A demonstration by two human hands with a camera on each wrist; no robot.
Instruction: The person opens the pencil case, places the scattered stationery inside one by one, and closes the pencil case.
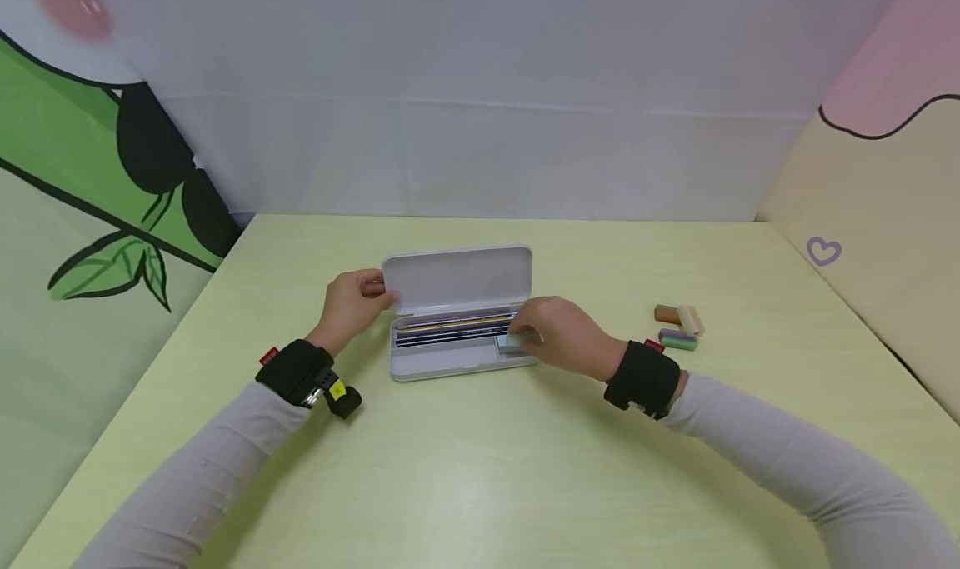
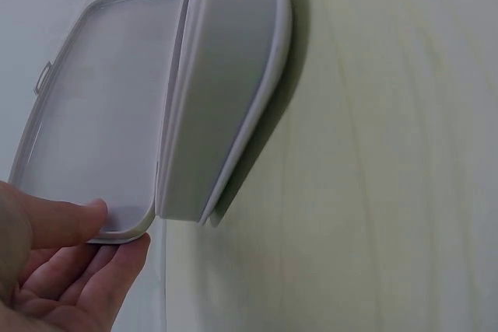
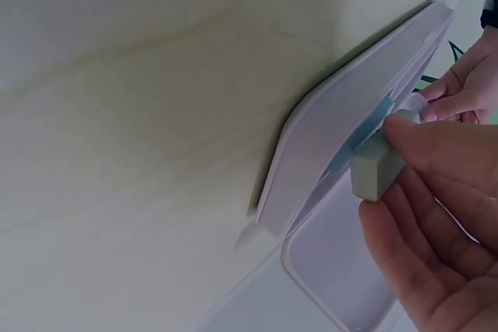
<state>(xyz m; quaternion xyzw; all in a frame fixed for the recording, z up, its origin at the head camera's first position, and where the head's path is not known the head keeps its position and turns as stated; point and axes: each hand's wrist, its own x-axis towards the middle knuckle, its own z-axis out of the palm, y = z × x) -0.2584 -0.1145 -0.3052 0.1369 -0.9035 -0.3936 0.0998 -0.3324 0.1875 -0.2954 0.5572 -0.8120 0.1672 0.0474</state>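
A white pencil case (image 1: 438, 357) lies with its lid (image 1: 461, 281) raised at the back. Several pencils (image 1: 450, 329) lie lengthwise inside, and a light blue eraser (image 3: 359, 136) sits at the right end. My left hand (image 1: 352, 309) pinches the lid's left corner, thumb on the inner face and fingers behind. Over the right end of the case, my right hand (image 1: 566, 336) holds a pale grey-green eraser (image 3: 377, 165) between thumb and fingers. It is close above the blue eraser, and the fingers partly cover it in the head view.
To the right of the case lies a small group of block erasers: a brown one (image 1: 666, 313), a cream one (image 1: 692, 320), a purple one (image 1: 677, 334) and a green one (image 1: 678, 344). The pale wooden table (image 1: 465, 461) ends at a white backdrop (image 1: 480, 161).
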